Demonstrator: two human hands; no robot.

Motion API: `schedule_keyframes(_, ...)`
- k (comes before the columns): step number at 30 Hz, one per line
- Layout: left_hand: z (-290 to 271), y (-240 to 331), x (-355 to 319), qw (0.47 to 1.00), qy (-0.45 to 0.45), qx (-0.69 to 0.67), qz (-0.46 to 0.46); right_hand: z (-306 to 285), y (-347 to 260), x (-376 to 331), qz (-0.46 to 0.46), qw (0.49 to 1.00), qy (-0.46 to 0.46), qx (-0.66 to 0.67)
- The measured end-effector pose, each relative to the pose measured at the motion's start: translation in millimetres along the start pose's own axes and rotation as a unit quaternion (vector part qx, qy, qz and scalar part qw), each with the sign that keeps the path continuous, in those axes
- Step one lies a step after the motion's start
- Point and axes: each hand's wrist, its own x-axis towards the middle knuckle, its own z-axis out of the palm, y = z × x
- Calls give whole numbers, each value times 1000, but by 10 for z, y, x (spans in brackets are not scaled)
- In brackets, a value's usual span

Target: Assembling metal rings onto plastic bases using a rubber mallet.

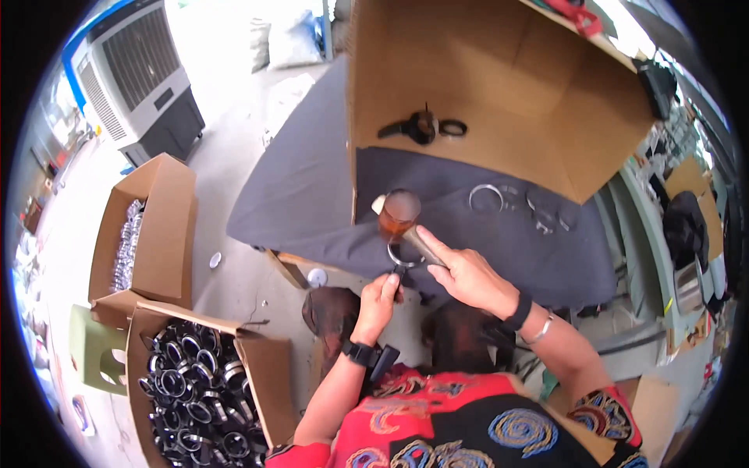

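My right hand point(472, 279) is closed around the brownish handle of a mallet point(401, 209). Its amber-brown cylindrical head, slightly blurred, is over the table's near edge, with a small cream-coloured part at its left. Just below the head, a ring with a shiny metal rim point(405, 254) is held by its black stem in my left hand point(380, 306), thumb and fingers pinched on it. Part of the ring is hidden behind the mallet handle. On the dark cloth to the right lie a metal ring point(485, 198) and several small silvery pieces point(544, 214).
A large cardboard box point(499, 117) lies open toward me on the cloth-covered table point(300, 187); inside are a black handled part point(413, 129) and a black ring point(452, 127). At left stand a box of black rings point(195, 390), a box of silvery parts point(164, 234), a green stool point(90, 351) and an air cooler point(136, 74).
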Motion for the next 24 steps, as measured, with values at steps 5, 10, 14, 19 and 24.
schedule_keyframes(5,10,18,-36,999,12,-43,-14,-469,-55,242,-218,958,185,11)
schedule_keyframes(10,28,57,-45,1000,4,-8,2,-101,49,1,42,992,41,114)
schedule_keyframes(14,34,-13,-8,997,18,-75,8,-411,-5,23,173,957,-22,231)
schedule_keyframes(19,30,50,-73,998,14,-68,-10,-520,-167,-305,65,938,222,258)
schedule_keyframes(24,6,-43,40,1000,11,-12,-1,-75,156,-475,170,929,73,319)
